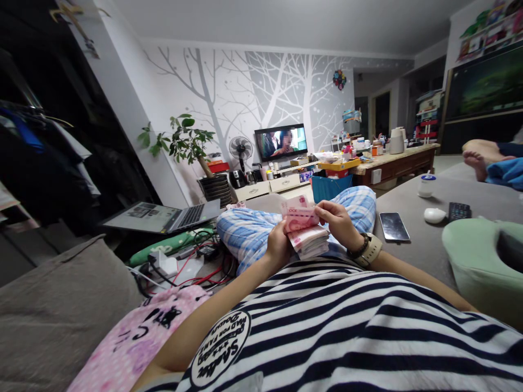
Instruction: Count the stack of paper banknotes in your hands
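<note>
The left hand (278, 246) gripped a stack of pink banknotes (307, 237) from below while the right hand (337, 220) pinched the top note. Counting cleanly probably called for peeling one note at a time, with the stack squared.

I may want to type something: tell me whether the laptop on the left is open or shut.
Open. The laptop has its lid laid far back, with the keyboard and the lit screen both in view, beside the cables.

Dim indoor light, soft, from overhead right. Far left corner near black, detail lost. TV screen (281, 141) glows brightest, slight bloom. Strong wide-angle warp: walls bow at edges, near striped shirt (347, 326) stretched. Centre sharp, far clutter soft, mild noise.
</note>
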### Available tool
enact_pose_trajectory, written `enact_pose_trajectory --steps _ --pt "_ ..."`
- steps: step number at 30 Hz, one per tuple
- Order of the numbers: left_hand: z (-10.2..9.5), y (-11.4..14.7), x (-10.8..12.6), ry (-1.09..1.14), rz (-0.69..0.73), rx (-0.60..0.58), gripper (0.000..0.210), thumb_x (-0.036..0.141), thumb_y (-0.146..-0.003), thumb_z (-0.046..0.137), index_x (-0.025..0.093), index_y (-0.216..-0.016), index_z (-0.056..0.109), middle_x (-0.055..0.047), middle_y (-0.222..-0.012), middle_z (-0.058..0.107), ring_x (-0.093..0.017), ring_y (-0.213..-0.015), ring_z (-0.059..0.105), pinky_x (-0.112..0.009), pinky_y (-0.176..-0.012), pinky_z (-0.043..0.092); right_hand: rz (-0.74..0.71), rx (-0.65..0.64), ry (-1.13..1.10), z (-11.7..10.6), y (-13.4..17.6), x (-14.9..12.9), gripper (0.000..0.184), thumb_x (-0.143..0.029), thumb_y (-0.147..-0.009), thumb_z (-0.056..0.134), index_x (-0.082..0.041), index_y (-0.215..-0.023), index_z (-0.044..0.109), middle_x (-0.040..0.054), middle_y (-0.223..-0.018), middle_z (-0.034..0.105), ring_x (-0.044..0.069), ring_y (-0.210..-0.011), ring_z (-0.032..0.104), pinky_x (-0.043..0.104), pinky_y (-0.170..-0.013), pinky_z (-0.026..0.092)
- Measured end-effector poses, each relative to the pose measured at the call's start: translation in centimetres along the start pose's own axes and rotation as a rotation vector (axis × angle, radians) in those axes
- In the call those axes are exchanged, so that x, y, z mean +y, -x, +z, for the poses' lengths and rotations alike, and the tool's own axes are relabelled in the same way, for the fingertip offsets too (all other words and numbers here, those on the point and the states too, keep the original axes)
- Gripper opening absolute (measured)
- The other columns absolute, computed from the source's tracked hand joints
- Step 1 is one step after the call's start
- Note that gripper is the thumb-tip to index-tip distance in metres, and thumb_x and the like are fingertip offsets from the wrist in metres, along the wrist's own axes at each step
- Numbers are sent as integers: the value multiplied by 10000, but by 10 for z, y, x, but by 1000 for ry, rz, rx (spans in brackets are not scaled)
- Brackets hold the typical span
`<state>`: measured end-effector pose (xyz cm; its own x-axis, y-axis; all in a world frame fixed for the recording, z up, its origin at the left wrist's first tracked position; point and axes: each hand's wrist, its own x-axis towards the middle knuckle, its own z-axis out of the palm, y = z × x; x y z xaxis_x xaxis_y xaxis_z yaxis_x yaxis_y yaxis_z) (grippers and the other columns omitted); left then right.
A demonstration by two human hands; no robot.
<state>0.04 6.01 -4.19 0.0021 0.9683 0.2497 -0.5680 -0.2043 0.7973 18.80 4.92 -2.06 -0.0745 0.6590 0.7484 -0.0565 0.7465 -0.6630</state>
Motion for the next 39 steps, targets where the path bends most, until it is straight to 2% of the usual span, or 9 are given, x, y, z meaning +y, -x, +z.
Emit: enact_pose_trajectory --steps 5,8,13,16,21,26,30,34,39 --pt "-3 1 2 -70 9 -9 185 281 -724 880 246 -882 790 -68 -860 871 -433 -1252 861 -531 -1129 696 9 -9 -4 1 0 -1 636 -796 -979 817 -268 -670 641 -6 -642 562 183 -657 447 353 -666 414" --pt "-4 1 1 -94 21 6 153 279 -723 885 248 -829 780 -78 -854 873 -446 -1263 860 -542 -1130 702 9 -7 -11 1 0 -1 627 -778 -974 826 -265 -665 642 -8 -638 562 176 -649 448 351 -661 417" --pt "-4 0 -2 -20 -72 -3 248 414 -868 919 215 -1001 853 -129 -1045 939 -451 -1335 873 -588 -1208 694 43 -53 -62 1 1 -2 672 -840 -981 814 -261 -671 666 15 -605 645 171 -611 466 341 -629 435" --pt "-3 0 -1 13 -97 23 256 362 -934 851 163 -1092 885 -155 -1090 950 -438 -1375 871 -574 -1255 678 41 -66 -73 1 0 -1 727 -914 -974 807 -260 -684 676 33 -630 698 172 -610 494 337 -624 460" --pt "0 6 3 -3 -96 35 168 318 -968 811 192 -1041 893 -138 -1060 951 -441 -1354 878 -571 -1213 706 74 31 -94 3 -3 7 781 -983 -812 918 -277 -696 606 -28 -613 588 161 -599 508 341 -631 497" --pt "6 15 10 -42 -105 9 137 345 -899 912 239 -867 832 -122 -988 929 -448 -1320 880 -569 -1170 727 176 125 -79 4 -8 17 790 -971 -672 994 -284 -820 634 -33 -691 637 180 -641 576 338 -630 520" --pt "12 20 13 -91 -55 11 272 382 -833 1022 239 -785 796 -118 -936 923 -464 -1300 887 -564 -1153 730 160 91 -39 2 -9 21 748 -953 -740 952 -271 -799 652 -33 -696 605 175 -667 543 336 -650 492" --pt "15 24 16 -100 -89 -72 290 403 -810 1052 213 -886 847 -143 -1009 942 -484 -1313 886 -584 -1134 733 124 47 -1 0 -9 22 730 -912 -840 887 -278 -669 568 -37 -651 511 171 -674 469 344 -664 457" --pt "15 24 17 -137 -71 -78 335 423 -798 1077 206 -933 860 -137 -994 941 -475 -1289 893 -570 -1129 726 152 100 4 0 -9 22 687 -902 -791 900 -276 -702 631 -20 -661 568 179 -669 479 349 -652 453"
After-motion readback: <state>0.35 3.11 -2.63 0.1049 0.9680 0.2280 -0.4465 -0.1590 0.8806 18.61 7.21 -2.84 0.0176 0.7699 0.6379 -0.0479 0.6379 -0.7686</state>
